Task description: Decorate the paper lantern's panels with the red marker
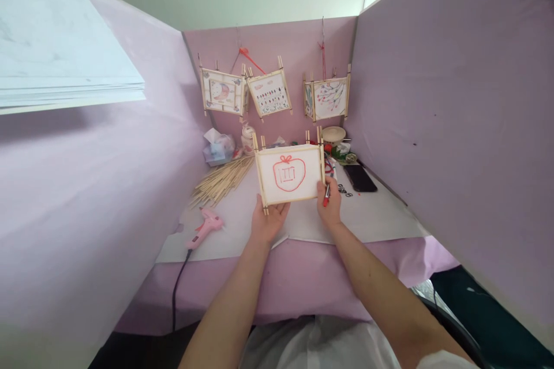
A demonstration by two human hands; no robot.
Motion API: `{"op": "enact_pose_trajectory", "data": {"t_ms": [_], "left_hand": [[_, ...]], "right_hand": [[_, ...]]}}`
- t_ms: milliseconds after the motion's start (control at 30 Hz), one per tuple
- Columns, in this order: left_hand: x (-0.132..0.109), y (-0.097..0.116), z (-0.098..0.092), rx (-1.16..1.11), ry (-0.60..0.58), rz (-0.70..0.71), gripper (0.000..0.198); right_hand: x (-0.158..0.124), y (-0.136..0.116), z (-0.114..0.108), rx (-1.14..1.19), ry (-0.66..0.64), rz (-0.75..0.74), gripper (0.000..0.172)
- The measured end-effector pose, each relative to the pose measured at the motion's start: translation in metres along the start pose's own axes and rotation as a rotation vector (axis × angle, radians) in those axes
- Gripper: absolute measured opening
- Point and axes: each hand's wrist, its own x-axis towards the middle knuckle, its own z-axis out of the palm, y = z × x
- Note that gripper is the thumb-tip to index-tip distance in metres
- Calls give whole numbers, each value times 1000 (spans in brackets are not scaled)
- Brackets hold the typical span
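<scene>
I hold up a small paper lantern [289, 174] framed in bamboo sticks, its white face bearing a red drawing of a round shape with a bow. My left hand [267, 220] grips the lantern's lower left corner from below. My right hand [329, 204] holds the lower right corner, and a red marker pen [328, 191] is pinched in the same fingers. The lantern is upright above a white sheet [381, 216] that covers the desk.
A pink glue gun [206, 227] with a black cord lies at the left. A bundle of bamboo sticks [223, 180], a tissue pack [218, 147], a black phone [360, 177] and a bowl [333, 134] sit further back. Three finished lanterns [269, 92] hang on the purple back wall.
</scene>
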Motion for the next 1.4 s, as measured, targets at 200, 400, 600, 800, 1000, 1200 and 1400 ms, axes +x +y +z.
{"op": "enact_pose_trajectory", "data": {"t_ms": [200, 400, 600, 800, 1000, 1200, 1400], "left_hand": [[-5, -2, 0, -92, -4, -60, 36], [-9, 0, 0, -70, -91, -94, 37], [-7, 3, -3, -40, -130, -102, 39], [-5, 3, -6, -60, -129, -94, 42], [-5, 4, -5, -85, -133, -86, 41], [-6, 3, -3, -62, -150, -76, 41], [-6, 4, -2, -64, -158, -77, 42]], "right_hand": [[0, -2, 0, 9, -2, -8, 24], [-1, -4, 0, 10, -7, -16, 23], [-2, -6, -1, 12, -8, -21, 23], [-1, -5, -1, 3, -1, -18, 24], [-2, -4, -1, -3, -11, -6, 23], [-3, -3, -1, 2, -11, 6, 24], [-2, -3, -1, 7, -10, 7, 25]]}}
